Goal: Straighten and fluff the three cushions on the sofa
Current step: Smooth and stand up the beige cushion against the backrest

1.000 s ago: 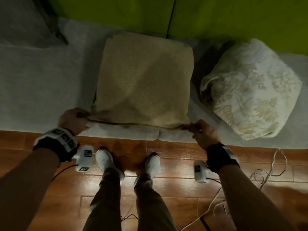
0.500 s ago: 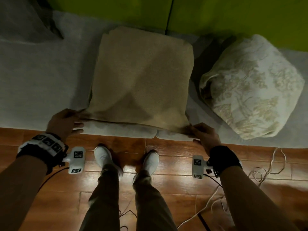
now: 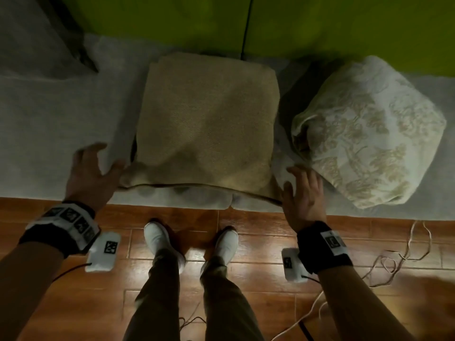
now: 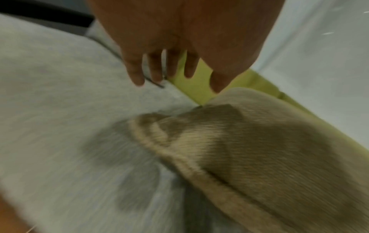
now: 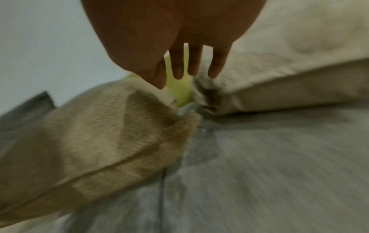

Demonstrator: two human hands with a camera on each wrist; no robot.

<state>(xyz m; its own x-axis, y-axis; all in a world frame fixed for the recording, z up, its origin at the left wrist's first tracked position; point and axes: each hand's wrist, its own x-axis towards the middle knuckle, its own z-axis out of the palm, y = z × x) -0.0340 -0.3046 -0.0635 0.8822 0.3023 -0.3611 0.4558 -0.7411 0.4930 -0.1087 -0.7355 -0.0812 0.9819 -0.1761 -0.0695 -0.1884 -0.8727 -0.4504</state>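
Note:
A tan fuzzy cushion (image 3: pixel 206 124) lies flat on the middle of the grey sofa seat (image 3: pixel 49 119). My left hand (image 3: pixel 98 166) is spread open beside its near-left corner, thumb close to the fabric. My right hand (image 3: pixel 299 183) is open at the near-right corner, between the tan cushion and a cream patterned cushion (image 3: pixel 369 134), which sits crumpled to the right. A grey cushion (image 3: pixel 32 40) lies at the far left. The left wrist view shows straight fingers (image 4: pixel 155 71) above the tan cushion (image 4: pixel 269 149). In the right wrist view, straight fingers (image 5: pixel 191 63) hover by the tan cushion (image 5: pixel 99 134) and the patterned one (image 5: pixel 299 63).
A green backrest or wall (image 3: pixel 320 28) runs behind the seat. My white shoes (image 3: pixel 157 239) stand on the wooden floor (image 3: pixel 258 222) at the sofa's front edge. Loose cables (image 3: pixel 394 257) trail on the floor at the right.
Both hands have let go of the tan cushion's near corners and opened. The left hand moved outward and up over the seat. The cushion has settled flat.

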